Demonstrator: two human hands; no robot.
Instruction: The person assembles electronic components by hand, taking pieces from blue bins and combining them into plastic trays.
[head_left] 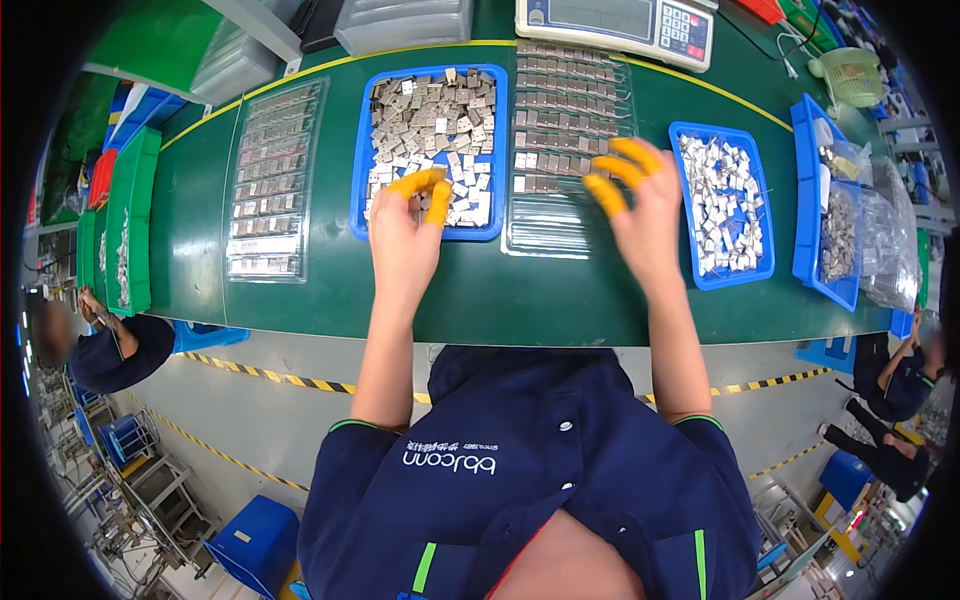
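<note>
My left hand [405, 225] reaches over the near part of a blue tray [362, 150] heaped with small silver metal connector shells [430, 120]. Its thumb and forefinger, in yellow finger cots, come together at the tips; whatever is between them is too small to make out. A clear plastic tray [545, 238] lies to the right, with rows of similar metal pieces [565, 122]; its nearest part holds none. Above that tray's right edge is my right hand [640, 200], its yellow-covered fingers spread, tips apart, with nothing visible between them.
A second clear tray [270, 170] with filled rows lies left. On the right are a blue tray [683, 135] of small white-and-silver parts and a blue bin [808, 190] with bags. A scale [620, 30] stands behind, a green bin [145, 220] far left. Other people sit at both sides.
</note>
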